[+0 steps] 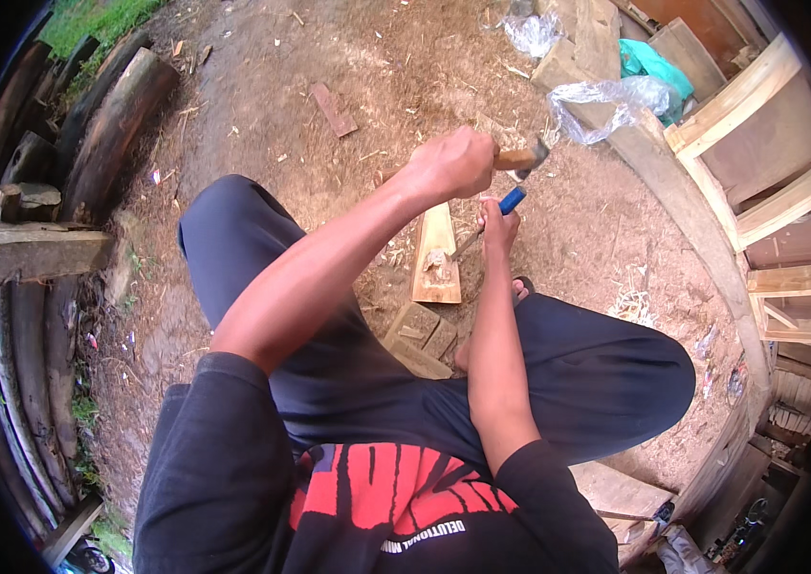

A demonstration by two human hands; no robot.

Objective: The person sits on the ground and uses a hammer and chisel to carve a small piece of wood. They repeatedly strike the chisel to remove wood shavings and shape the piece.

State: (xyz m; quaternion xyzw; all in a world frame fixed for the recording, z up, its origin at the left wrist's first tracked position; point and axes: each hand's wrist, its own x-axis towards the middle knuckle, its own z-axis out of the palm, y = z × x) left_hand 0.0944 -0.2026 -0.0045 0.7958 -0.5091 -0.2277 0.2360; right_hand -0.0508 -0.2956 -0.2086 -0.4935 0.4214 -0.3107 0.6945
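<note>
My left hand (453, 163) is closed round the wooden handle of a hammer (516, 160). The dark head of the hammer hangs just above the blue handle of a chisel (513, 200), and I cannot tell whether they touch. My right hand (498, 230) grips the chisel below the top of its handle. Its blade slants down to the left, onto a pale wooden board (437, 234) between my legs. Chips and curled wood (439, 267) sit at the cut, near the board's close end. Wooden blocks (420, 340) lie right by that end.
Stacked logs (109, 124) line the left side. A reddish wood scrap (333, 109) lies ahead on shaving-strewn dirt. Clear plastic (606, 105) and a green bag (652, 65) lie at the far right. Wooden frames (740, 115) stand along the right, behind a curved ledge (683, 191).
</note>
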